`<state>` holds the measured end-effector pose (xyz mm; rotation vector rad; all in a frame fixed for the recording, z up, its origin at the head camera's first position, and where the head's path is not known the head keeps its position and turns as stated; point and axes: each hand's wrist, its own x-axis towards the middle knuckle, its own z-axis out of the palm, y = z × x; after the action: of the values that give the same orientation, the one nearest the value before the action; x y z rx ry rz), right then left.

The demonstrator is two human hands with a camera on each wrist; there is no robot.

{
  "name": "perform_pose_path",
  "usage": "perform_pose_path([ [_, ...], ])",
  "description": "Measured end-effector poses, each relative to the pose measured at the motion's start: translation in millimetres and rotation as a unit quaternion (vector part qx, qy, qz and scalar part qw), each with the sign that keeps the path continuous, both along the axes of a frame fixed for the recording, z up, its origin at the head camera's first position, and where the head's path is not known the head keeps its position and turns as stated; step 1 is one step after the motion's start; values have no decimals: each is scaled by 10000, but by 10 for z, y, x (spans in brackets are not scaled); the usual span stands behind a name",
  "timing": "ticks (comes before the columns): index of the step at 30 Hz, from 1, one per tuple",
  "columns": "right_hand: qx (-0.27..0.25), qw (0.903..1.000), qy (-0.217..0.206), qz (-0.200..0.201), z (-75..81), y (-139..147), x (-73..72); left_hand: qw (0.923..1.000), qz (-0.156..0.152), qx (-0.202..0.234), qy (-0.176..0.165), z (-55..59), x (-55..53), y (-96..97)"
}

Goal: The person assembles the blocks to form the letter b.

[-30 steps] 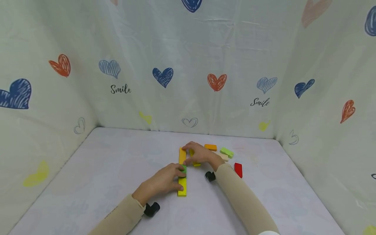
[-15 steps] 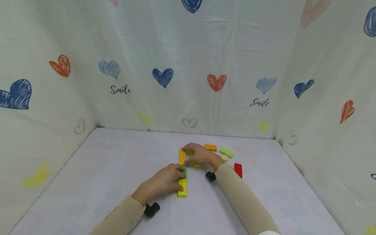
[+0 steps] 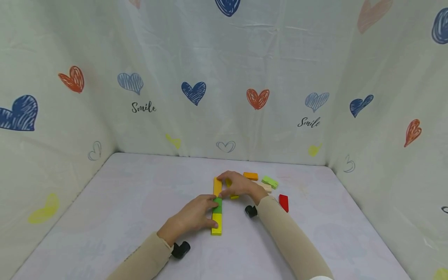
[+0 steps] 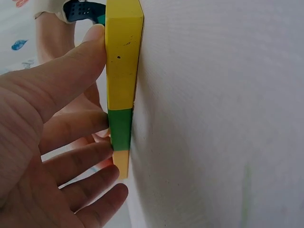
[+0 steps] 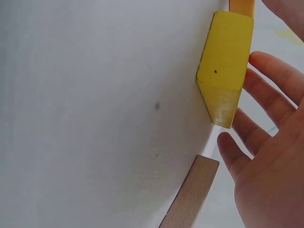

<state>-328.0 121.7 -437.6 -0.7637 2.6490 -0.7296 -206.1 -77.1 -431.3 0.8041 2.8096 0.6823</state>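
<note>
A straight row on the table is made of an orange block [image 3: 217, 186], a green block [image 3: 217, 206] and a yellow block [image 3: 217, 227], laid end to end. My left hand [image 3: 190, 216] lies along the row's left side, its thumb touching the yellow block and a fingertip near the joint of green and orange. In the left wrist view its fingers [image 4: 78, 126] are extended. My right hand [image 3: 239, 184] spans the orange block, index fingertip by the far end and thumb by the near end. Beneath it a second yellow block [image 5: 227, 52] is partly hidden.
Right of the row lie another orange block [image 3: 250, 176], a light green piece [image 3: 270, 182], a plain wood block [image 3: 266, 188] and a red block [image 3: 284, 202]. A curtain printed with hearts [image 3: 224, 124] encloses the table [image 3: 150, 182].
My left fingers have drawn back a little to the left, so more of the green block shows. The right hand has hardly moved. The blocks lie as before.
</note>
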Motion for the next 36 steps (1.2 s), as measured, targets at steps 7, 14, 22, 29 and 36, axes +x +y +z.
perform_pose_path([
  [7,-11,10000,-16,73,-3,14,24,10000,6,-34,29,5,6,-4],
  [14,-58,9999,-36,123,4,12,49,9999,-14,-88,125,-13,29,-11],
  [22,157,9996,197,121,7,8,83,9999,-31,-128,104,-23,44,-16],
  [29,121,9996,222,114,2,15,104,9998,0,-201,-9,-13,40,-1],
  [36,160,9992,321,168,23,-13,112,9996,-4,-278,43,-6,38,-15],
])
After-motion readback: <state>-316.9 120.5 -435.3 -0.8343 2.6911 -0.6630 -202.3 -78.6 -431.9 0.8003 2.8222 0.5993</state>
